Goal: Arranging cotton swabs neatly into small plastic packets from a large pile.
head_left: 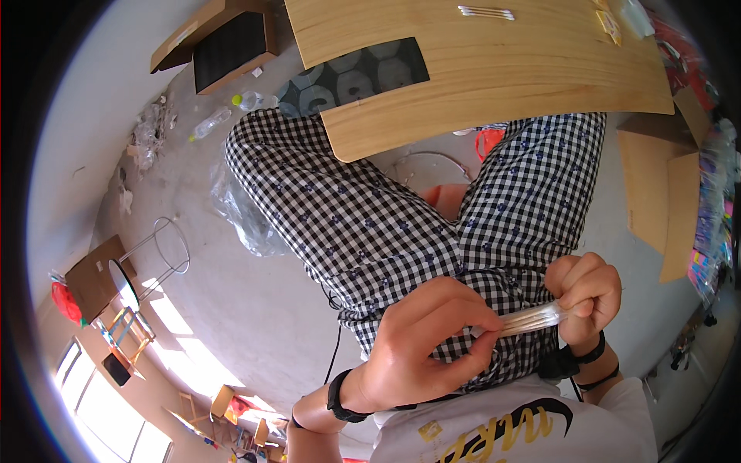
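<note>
Over the lap in checked trousers (363,224), the left hand (421,343) and right hand (588,297) each pinch one end of a small clear packet (532,319) holding thin pale sticks. What the sticks are is hard to make out. A similar bundle (486,12) lies on the wooden table (494,69), well apart.

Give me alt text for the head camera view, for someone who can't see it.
Over a lap in checked trousers, the left hand and right hand hold a clear packet of thin sticks between them. Ahead is a wooden table with a similar packet on it.
</note>
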Tool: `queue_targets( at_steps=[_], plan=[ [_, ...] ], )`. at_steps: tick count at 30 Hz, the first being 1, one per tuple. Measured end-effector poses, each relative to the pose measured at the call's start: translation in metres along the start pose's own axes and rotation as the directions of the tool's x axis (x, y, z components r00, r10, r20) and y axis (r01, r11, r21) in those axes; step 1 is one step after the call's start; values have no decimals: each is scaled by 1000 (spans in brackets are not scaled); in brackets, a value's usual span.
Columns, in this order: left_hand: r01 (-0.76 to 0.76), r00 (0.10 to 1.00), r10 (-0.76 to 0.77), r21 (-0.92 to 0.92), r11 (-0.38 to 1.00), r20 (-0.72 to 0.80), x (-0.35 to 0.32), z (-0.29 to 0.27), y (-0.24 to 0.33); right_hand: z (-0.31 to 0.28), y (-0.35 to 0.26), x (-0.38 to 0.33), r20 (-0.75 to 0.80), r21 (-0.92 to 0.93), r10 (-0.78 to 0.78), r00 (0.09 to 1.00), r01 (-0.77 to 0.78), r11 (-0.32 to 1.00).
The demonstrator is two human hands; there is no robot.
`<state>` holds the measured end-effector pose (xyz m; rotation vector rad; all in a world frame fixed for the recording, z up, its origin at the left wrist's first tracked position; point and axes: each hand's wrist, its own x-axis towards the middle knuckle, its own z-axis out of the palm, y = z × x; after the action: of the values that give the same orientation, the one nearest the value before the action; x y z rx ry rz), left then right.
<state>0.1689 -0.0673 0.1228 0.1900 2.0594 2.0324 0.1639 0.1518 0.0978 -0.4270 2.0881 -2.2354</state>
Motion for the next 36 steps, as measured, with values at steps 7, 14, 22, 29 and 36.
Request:
queue_targets(
  at_steps=[7,14,22,29,36],
  plan=[
    [-125,992,120,241,962,38,3,-2,10,-7,-14,6,245,-304,-162,956,235,923],
    [-186,983,166,377,908,85,5,-3,15,-4,-20,1,219,-438,-134,966,220,872],
    [-175,985,157,439,881,77,1,0,15,-2,-23,1,270,-465,-124,955,242,851],
    [-122,989,84,336,934,125,5,-6,15,-3,-21,-1,226,-412,-123,966,209,887],
    [-226,970,168,389,893,177,8,-6,16,-7,-22,-1,337,-342,-72,939,193,920]
  ],
)
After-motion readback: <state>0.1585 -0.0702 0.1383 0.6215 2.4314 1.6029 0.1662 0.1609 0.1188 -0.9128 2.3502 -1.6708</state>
